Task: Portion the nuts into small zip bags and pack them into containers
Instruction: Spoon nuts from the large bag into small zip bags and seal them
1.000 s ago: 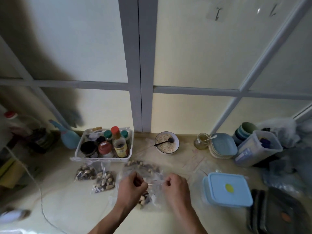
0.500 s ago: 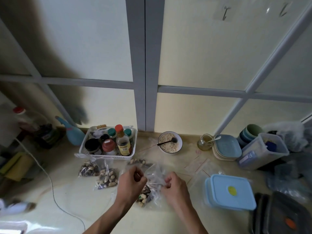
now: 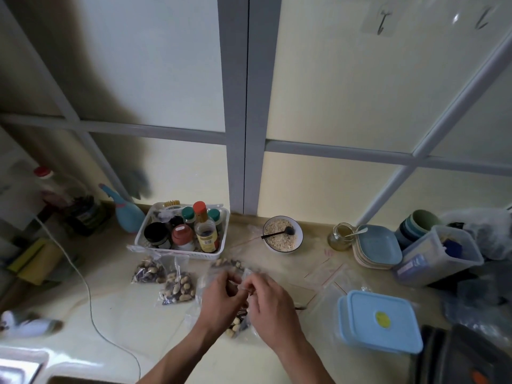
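Note:
Both hands meet over a small clear zip bag of mixed nuts (image 3: 238, 325) near the counter's front. My left hand (image 3: 220, 297) and my right hand (image 3: 270, 303) pinch the bag's top edge between fingertips, almost touching each other. The nuts hang in the bag's bottom, between my wrists. Two filled zip bags lie to the left: one (image 3: 148, 271) and another (image 3: 177, 286). A third heap of nuts in plastic (image 3: 225, 264) lies just behind my fingers. A light blue lidded container (image 3: 381, 320) stands to the right.
A white basket of bottles and jars (image 3: 182, 234) stands behind the bags. A bowl of oats with a black spoon (image 3: 282, 237), a jar (image 3: 339, 236), stacked plates (image 3: 376, 246) and a clear tub (image 3: 435, 259) line the back right. Empty zip bags (image 3: 329, 273) lie flat. A white cable (image 3: 88, 295) crosses the left.
My hands have drawn together along the bag's top edge, from apart at its two corners to nearly touching. The view has shifted slightly.

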Motion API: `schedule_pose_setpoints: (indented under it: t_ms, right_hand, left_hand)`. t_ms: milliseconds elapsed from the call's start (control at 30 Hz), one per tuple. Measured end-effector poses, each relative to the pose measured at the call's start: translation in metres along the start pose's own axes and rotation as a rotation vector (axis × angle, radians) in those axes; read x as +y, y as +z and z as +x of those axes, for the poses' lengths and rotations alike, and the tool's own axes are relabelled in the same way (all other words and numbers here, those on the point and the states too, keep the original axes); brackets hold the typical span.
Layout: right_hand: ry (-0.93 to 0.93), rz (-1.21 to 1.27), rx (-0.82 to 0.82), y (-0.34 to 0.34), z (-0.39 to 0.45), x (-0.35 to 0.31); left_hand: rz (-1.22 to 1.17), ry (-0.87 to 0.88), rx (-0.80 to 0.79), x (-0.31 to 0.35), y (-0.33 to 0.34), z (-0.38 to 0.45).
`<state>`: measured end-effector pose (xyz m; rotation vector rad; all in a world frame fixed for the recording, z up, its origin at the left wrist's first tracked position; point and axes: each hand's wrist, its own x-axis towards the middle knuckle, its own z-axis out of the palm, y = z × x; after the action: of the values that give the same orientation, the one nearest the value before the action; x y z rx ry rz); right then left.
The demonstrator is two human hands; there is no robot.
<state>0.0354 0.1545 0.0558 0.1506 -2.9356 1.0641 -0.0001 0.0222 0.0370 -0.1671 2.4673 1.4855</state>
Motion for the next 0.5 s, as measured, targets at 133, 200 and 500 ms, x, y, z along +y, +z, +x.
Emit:
schedule_pose_setpoints:
  t_ms: [133, 200, 500]
  right_hand:
    - [0.109, -0.243, -0.268, -0.005, 0.004, 0.017]
    - [0.105, -0.290, -0.340, -0.006, 0.001, 0.022]
    - [0.085, -0.025, -0.417, -0.017, 0.003, 0.032]
  left_hand:
    - [-0.047, 0.008, 0.006, -0.002, -0.004, 0.000]
    - [-0.004, 0.048, 0.023, -0.007, -0.006, 0.003]
    - [0.199, 0.357, -0.376, -0.030, -0.014, 0.006]
